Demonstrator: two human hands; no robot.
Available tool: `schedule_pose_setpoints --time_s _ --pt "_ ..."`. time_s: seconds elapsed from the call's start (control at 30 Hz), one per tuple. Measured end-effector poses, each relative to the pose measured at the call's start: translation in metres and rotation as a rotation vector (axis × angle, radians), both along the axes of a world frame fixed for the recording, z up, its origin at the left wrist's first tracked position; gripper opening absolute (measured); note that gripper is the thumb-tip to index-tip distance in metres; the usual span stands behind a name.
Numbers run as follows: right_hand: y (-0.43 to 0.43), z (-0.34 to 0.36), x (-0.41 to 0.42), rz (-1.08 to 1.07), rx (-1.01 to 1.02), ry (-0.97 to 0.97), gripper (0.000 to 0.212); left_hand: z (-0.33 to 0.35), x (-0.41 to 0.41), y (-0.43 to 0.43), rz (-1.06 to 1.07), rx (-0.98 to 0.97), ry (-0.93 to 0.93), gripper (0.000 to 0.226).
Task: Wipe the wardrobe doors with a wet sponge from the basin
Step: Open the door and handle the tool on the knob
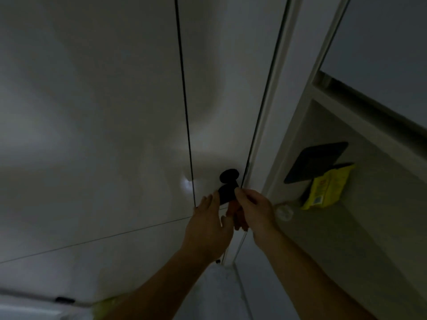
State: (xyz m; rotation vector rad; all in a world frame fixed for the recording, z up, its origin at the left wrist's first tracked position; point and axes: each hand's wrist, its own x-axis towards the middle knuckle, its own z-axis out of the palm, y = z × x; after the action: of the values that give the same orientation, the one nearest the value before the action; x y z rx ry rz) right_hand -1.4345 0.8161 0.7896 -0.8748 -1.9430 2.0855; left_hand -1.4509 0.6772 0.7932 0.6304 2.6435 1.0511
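The view was dim and grey: the wardrobe doors caught only a weak, soft glow, with one small bright glint at 11 o'clock from my left hand and heavy shade toward 9 o'clock. Everything looked soft and slightly blurred, my right hand included. The wide lens bent the door seams and the frame at 1 o'clock, and the 7 o'clock corner was smeared.

Two hands, two wardrobe doors, one black knob, one yellow packet
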Motion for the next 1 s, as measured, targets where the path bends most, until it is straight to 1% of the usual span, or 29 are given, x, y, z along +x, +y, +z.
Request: schedule_pose_setpoints --time_s 0.1,0.23,0.3,0.37,0.4,0.5,0.6,0.7,0.77,0.83,0.93,1.0 --pt "0.001 -0.003 -0.002 0.008 0.003 0.001 0.032 -0.007 0.001 0.003 0.021 0.043 -0.019 0.061" --pt "0.003 -0.005 0.001 0.03 0.056 -0.005 0.025 -0.011 0.002 0.006 0.055 0.125 -0.06 0.069" --pt "0.004 -0.005 0.005 0.042 0.069 -0.013 0.024 -0.012 0.006 0.005 0.065 0.15 -0.043 0.062" --pt "0.003 -0.002 0.012 0.061 0.064 -0.014 0.024 -0.011 0.012 0.002 0.055 0.139 -0.019 0.05" --pt "0.002 0.0 0.018 0.071 0.06 -0.013 0.024 -0.011 0.015 0.0 0.051 0.132 -0.007 0.048" --pt "-0.002 0.002 0.035 0.083 0.064 -0.006 0.023 -0.012 0.029 -0.005 0.043 0.117 0.014 0.056" --pt "-0.007 0.002 0.054 0.095 0.083 -0.017 0.022 -0.013 0.047 -0.012 0.029 0.091 0.04 0.052" --pt "-0.016 0.006 0.079 0.084 0.082 -0.045 0.021 -0.009 0.069 -0.02 0.017 0.034 0.077 0.061" --pt "-0.023 0.009 0.099 0.063 0.077 -0.045 0.021 -0.008 0.085 -0.026 0.007 -0.039 0.094 0.065" --pt "-0.033 0.01 0.121 0.039 0.09 -0.044 0.023 -0.005 0.104 -0.034 -0.014 -0.126 0.156 0.068" --pt "-0.049 0.012 0.156 0.001 0.079 -0.042 0.025 -0.004 0.134 -0.048 -0.016 -0.224 0.276 0.061" --pt "-0.059 0.015 0.179 -0.013 0.073 -0.074 0.026 -0.005 0.155 -0.057 0.007 -0.207 0.362 0.054"
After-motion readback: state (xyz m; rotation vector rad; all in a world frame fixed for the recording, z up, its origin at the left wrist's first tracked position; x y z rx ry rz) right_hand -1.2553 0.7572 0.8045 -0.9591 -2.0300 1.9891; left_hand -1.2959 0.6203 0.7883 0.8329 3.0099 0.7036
